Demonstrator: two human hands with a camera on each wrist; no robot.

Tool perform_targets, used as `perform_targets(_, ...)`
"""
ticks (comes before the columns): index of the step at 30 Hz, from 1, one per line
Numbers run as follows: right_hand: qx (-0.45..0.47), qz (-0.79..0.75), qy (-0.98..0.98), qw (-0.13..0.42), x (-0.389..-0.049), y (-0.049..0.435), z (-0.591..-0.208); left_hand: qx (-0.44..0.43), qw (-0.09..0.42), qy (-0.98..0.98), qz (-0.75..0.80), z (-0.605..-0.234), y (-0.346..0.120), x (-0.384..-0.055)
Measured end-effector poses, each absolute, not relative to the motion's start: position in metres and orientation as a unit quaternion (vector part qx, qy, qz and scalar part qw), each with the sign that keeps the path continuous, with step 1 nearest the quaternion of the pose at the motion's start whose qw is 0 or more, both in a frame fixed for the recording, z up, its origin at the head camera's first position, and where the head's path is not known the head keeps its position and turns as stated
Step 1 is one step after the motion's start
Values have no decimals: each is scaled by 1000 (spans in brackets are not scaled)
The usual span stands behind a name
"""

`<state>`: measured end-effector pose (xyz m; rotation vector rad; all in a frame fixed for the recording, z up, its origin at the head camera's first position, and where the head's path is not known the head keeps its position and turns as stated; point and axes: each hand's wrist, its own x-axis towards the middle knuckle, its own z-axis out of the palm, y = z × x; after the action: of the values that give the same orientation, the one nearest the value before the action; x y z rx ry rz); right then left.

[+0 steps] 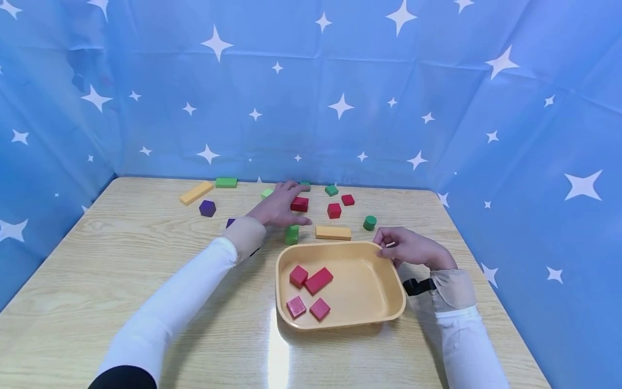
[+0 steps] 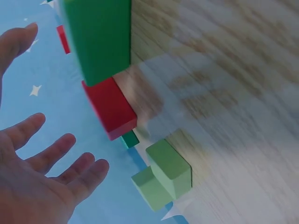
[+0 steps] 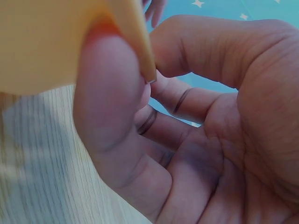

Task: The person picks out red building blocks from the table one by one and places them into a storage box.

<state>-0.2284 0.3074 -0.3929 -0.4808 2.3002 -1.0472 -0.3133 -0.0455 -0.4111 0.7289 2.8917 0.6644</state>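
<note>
My left hand reaches over the far part of the table, fingers spread, with a red rectangular block between thumb and fingers in the head view. In the left wrist view, a gap shows between the fingers and that red block. A green block stands just below the thumb. My right hand pinches the rim of a tan plastic tray at its far right corner; thumb and finger grip the edge in the right wrist view. Several red blocks lie inside the tray, toward its left.
Beyond the tray lie a yellow-orange block, a green cylinder and red cubes. Farther left are a purple block, another yellow-orange block and a flat green block. A blue star-patterned curtain borders the table.
</note>
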Motion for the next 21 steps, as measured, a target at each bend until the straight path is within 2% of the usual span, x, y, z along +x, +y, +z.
perform_targets(18,-182,-390,858,280,-230,307,-393,231,108,955,149,-426,-31,-342)
perform_targets(21,-181,-391,858,280,-230,307,-394,239,106,955,144,-427,-29,-345)
